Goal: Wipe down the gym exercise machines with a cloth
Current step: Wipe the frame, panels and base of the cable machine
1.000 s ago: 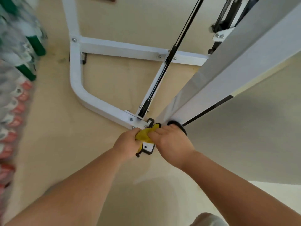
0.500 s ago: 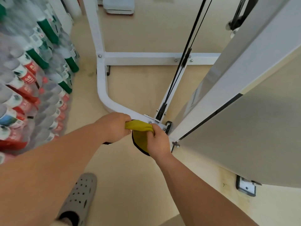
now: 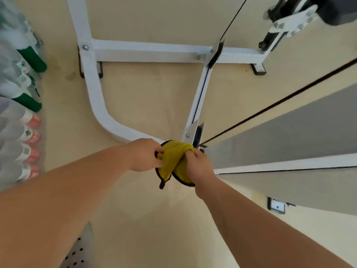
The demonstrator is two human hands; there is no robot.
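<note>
Forearms are reaching forward and down, converging. The left hand (image 3: 144, 154) is pinching one end of the yellow cloth (image 3: 174, 157) with curled fingers, and the right hand (image 3: 199, 165) is clenching the other end (black-edged corners are dangling below). The cloth is bunching just beside the white machine frame (image 3: 96, 97), at its lower junction.

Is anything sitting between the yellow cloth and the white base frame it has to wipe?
Nothing visible. The left hand and right hand grip the yellow cloth right at the corner joint of the white base frame. The black cable leaves that joint to the right, beside the cloth, not across it.
</note>
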